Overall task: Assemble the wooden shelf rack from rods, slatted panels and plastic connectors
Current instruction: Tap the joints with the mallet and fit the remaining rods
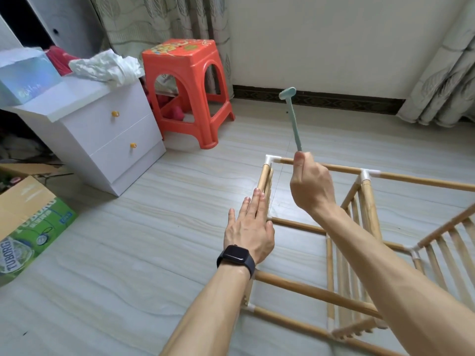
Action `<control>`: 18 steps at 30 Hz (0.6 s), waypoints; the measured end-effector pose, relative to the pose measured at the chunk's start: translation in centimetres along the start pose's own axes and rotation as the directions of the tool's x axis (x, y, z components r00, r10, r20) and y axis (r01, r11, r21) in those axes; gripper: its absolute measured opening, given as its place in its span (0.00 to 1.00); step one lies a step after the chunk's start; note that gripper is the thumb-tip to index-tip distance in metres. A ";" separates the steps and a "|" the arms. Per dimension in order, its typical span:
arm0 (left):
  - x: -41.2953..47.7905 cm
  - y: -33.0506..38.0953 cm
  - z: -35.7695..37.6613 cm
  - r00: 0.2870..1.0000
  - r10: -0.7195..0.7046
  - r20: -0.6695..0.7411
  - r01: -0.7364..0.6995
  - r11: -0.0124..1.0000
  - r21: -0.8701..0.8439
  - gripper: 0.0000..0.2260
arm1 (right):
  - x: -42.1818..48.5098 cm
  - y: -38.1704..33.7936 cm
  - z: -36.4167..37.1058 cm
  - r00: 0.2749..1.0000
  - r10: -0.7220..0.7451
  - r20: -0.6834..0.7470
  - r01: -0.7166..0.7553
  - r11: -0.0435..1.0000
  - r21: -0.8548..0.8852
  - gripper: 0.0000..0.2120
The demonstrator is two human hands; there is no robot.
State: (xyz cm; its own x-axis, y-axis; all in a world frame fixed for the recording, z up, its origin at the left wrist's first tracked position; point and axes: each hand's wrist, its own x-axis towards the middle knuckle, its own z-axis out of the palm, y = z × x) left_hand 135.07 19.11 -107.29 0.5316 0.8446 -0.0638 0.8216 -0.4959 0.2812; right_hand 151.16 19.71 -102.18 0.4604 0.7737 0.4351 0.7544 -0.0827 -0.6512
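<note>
The partly built wooden rack [370, 209] lies on its side on the floor, its rods joined by white plastic connectors such as the far corner one [272, 159]. Slatted panels [452, 255] show at the right and lower middle. My left hand [248, 227] presses flat with straight fingers against the rack's left end slats. My right hand [309, 185] grips the handle of a small teal plastic mallet [291, 111], raised above the far corner connector, its head up in the air.
A white two-drawer cabinet [102, 140] stands at the left with a box and cloth on top. An orange plastic stool [189, 93] is behind it. A green cardboard box [28, 227] lies at the far left. Curtains and a wall close the back.
</note>
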 end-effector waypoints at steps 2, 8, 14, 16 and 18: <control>-0.4 0.2 0.3 1.000 -0.010 0.007 0.010 1.000 0.006 0.29 | 0.1 -0.5 0.1 0.997 -0.034 -0.068 0.039 0.997 0.073 0.20; -0.4 0.1 0.3 1.000 -0.016 -0.004 0.016 1.000 -0.004 0.29 | -0.5 0.3 1.6 0.854 0.354 0.381 -0.195 0.897 -0.396 0.24; -0.2 -0.1 0.0 0.999 -0.031 0.039 0.029 0.998 0.051 0.29 | -3.0 -1.3 -3.2 0.938 0.185 0.293 -0.124 0.968 -0.217 0.25; -0.5 -0.1 -0.2 0.998 -0.036 0.054 0.032 0.997 0.075 0.30 | -5.5 -1.3 -6.2 0.955 0.119 0.273 -0.059 0.974 -0.221 0.24; -0.6 -0.4 -0.6 0.997 -0.032 0.072 0.023 0.992 0.122 0.30 | -8.8 -0.4 -9.4 0.982 0.033 0.183 -0.003 0.987 -0.163 0.23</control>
State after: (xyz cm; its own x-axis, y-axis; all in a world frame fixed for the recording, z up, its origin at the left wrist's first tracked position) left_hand 134.28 18.92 -106.74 0.5182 0.8434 -0.1419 0.8528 -0.4969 0.1610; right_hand 151.16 7.03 -99.91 0.3916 0.8727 0.2918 0.8192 -0.1863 -0.5424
